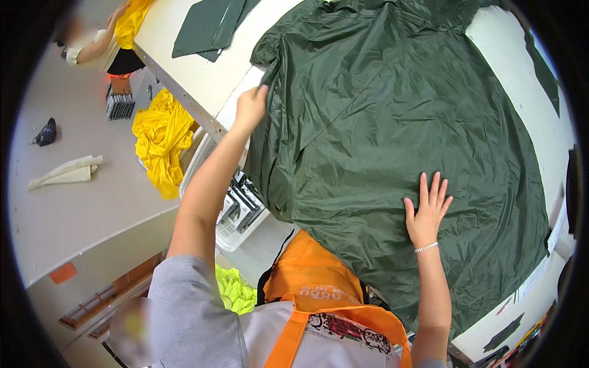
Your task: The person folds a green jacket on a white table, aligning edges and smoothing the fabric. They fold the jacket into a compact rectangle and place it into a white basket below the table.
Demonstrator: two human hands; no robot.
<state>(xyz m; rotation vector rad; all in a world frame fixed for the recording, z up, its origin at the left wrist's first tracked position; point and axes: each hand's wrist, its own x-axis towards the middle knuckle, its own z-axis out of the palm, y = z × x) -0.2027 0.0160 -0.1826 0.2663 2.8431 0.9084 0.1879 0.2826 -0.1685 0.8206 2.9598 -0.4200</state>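
A large piece of thin, shiny dark green fabric (380, 129), creased all over, lies spread across a white table and hangs over its near edge. My left hand (251, 107) is closed on the left edge of this fabric, near the table's corner. Farther right and nearer to me, my right hand (427, 214) rests flat on the fabric with fingers spread, a beaded bracelet (426, 247) at its wrist. Whether the fabric is a finished garment I cannot tell.
Dark green folded pieces (208, 27) lie on the table (184, 70) at the far left. Below its edge stands a white basket (230, 239) of small packages. Yellow fabric (162, 135) is heaped on the left, neon-yellow fabric (235, 289) near me. Another person (92, 49) handles yellow cloth.
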